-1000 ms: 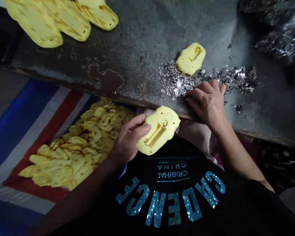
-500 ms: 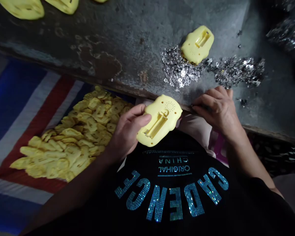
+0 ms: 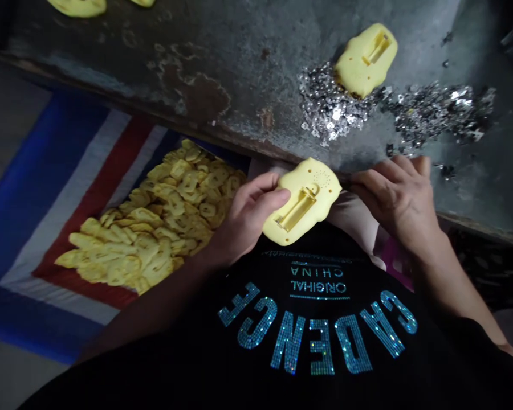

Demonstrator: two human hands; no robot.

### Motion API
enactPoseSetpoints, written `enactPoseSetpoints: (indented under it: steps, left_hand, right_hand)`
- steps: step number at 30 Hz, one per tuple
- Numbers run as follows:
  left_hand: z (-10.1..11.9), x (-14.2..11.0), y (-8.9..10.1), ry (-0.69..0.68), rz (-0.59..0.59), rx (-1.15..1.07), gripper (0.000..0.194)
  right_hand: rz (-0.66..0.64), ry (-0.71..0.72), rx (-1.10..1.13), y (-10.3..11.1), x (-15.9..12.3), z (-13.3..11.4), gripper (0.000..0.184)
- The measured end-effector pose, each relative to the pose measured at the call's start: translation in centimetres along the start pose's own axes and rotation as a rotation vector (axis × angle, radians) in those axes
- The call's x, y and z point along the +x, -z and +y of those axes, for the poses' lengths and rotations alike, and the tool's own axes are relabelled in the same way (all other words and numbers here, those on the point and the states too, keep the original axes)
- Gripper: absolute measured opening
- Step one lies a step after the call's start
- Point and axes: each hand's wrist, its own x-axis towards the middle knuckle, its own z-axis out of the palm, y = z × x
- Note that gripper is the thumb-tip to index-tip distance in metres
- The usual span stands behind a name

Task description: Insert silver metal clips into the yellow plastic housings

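Observation:
A yellow plastic toy casing [image 3: 301,202] with a long battery slot, small screw holes and a patch of speaker holes is gripped by my left hand [image 3: 252,213], thumb on its face. My right hand [image 3: 395,196] rests at the table edge, fingers pinched together; whatever is between the fingertips is too small to make out. Just beyond it lie small shiny metal contact pieces [image 3: 436,111], spread in a heap. Another pile of metal pieces [image 3: 331,111] sits further left, and a second yellow casing [image 3: 367,60] lies partly on it.
The worn grey metal table [image 3: 248,68] runs across the top, its edge before my body. Below it at the left, a blue bin [image 3: 29,216] lined with striped cloth holds many yellow casings [image 3: 162,210]. More yellow casings [image 3: 81,5] lie at the table's far left.
The whole view has shifted, so the table and bin appear further right. My left hand still holds the casing, which is now nearer my right hand. My right fingers stay pinched.

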Motion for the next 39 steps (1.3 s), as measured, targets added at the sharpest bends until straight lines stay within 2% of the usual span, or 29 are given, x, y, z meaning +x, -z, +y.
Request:
enactPoseSetpoints:
  steps: [3,6,8,9,13,16,22,27,32,39]
  left_hand:
    - [-0.3,0.0,0.0,-0.038,-0.041,0.025,0.038]
    - [-0.6,-0.2,-0.1,-0.067,-0.085,0.073,0.038]
    - [-0.7,-0.5,-0.3,-0.106,-0.118,0.113,0.038]
    - [-0.7,-0.7,-0.5,-0.131,-0.129,0.137,0.038]
    - [-0.5,-1.3,-1.4,-0.205,-0.149,0.219,0.036]
    - [-0.4,-1.8,-2.1,-0.167,-0.186,0.2,0.035]
    - [-0.2,-2.1,-3.1,-0.032,-0.242,0.087,0.036]
    - [0.3,-2.4,-3.9,0.054,-0.205,0.069,0.032]
    - [0.5,-2.7,-4.4,0.057,-0.19,0.041,0.033]
    - [0.4,-2.9,-4.2,0.057,-0.207,0.059,0.032]
  right_hand:
    - [0.088,-0.034,0.119,0.5,-0.6,-0.9,0.019]
    - [0.234,-0.136,0.587,1.2,-0.8,-2.6,0.011]
    - [0.27,-0.198,0.868,1.7,-0.6,-3.8,0.012]
    - [0.264,-0.197,0.927,1.9,-0.5,-4.4,0.012]
    - [0.229,-0.123,0.776,1.9,-0.3,-5.2,0.01]
    - [0.234,-0.152,0.705,1.6,-1.1,-4.8,0.008]
    - [0.155,-0.124,0.77,2.3,-2.8,-3.4,0.008]
    - [0.076,-0.137,0.897,3.3,-2.3,-2.9,0.009]
    - [0.039,-0.14,0.943,2.9,-1.6,-2.8,0.01]
    - [0.025,-0.122,0.97,2.9,-0.8,-2.5,0.012]
